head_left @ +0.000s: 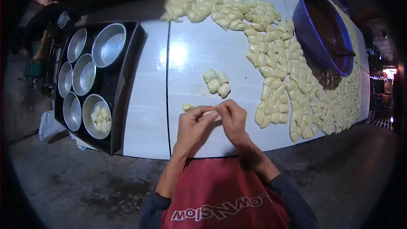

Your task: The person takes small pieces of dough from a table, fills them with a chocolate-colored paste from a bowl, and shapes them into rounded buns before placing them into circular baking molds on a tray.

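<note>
My left hand (193,127) and my right hand (232,121) meet over the white tabletop, their fingers pinched round a pale piece of dough (211,116), which is mostly hidden by them. Just beyond my fingertips lies a small cluster of rounded dough balls (216,83), and a single small piece (187,107) sits beside my left hand. To the right, many cut pale dough pieces (271,102) lie spread in connected sheets.
A dark tray (134,38) at left holds several round metal pans (87,73); the nearest pan has dough pieces inside. A large blue basin (308,42) with brown contents stands at upper right. Another person's arm (43,40) shows at far left, beyond the tray.
</note>
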A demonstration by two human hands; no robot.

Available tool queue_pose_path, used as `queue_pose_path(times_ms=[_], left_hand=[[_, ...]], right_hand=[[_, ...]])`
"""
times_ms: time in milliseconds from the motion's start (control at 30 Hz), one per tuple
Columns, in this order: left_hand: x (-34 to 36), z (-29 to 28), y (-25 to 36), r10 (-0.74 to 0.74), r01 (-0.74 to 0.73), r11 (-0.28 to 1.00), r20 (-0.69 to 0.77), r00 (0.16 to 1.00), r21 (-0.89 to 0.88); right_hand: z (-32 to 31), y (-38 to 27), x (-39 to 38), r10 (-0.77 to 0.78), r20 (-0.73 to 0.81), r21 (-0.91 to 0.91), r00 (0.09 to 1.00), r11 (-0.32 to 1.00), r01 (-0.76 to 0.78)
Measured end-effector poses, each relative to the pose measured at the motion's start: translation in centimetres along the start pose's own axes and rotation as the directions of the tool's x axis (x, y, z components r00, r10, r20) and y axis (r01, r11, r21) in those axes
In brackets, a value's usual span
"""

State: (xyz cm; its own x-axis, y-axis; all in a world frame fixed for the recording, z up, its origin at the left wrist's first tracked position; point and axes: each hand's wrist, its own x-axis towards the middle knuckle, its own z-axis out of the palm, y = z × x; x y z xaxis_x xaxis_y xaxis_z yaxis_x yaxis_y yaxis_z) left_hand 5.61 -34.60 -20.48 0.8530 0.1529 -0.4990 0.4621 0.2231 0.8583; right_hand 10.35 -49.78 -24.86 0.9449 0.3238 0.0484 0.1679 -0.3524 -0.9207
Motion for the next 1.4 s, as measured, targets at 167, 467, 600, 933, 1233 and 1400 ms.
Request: queue_pose_path(times_ms=[167,467,600,933,1233,1400], left_hand=[[0.7,-0.7,0.5,0.019,-0.019,0.998,-0.006,1.0,-0.058],[3.1,-1.6,2.4,0.303,-0.209,0.777,-0.061,0.951,0.594],[3.9,-0.1,1.7,0.361,-0.28,0.685,0.021,0.932,0.673],[-0.3,-6.6,3.8,0.21,-0.037,0.87,-0.302,0.93,0.493],[-8.7,-6.3,-1.7,0.189,0.03,0.752,-0.258,0.947,0.658],[-9.2,-6.3,-3.4,0.395,-0.166,0.59,-0.103,0.913,0.79]], right_hand=[[-1.2,-2.7,-1.1,-0.183,0.104,0.007,0.978,0.983,0.183],[-0.5,-1.4,2.5,-0.187,0.042,-0.425,0.981,0.886,0.187],[-1.4,-0.8,2.8,-0.188,-0.154,-0.413,0.97,0.904,0.11],[-3.1,-3.7,2.1,-0.122,0.078,-0.293,0.989,0.946,0.14],[3.2,-5.1,0.1,-0.341,0.691,-0.197,0.638,0.76,0.619],[1.3,-4.1,-1.0,0.026,0.687,0.015,0.726,0.999,-0.05]])
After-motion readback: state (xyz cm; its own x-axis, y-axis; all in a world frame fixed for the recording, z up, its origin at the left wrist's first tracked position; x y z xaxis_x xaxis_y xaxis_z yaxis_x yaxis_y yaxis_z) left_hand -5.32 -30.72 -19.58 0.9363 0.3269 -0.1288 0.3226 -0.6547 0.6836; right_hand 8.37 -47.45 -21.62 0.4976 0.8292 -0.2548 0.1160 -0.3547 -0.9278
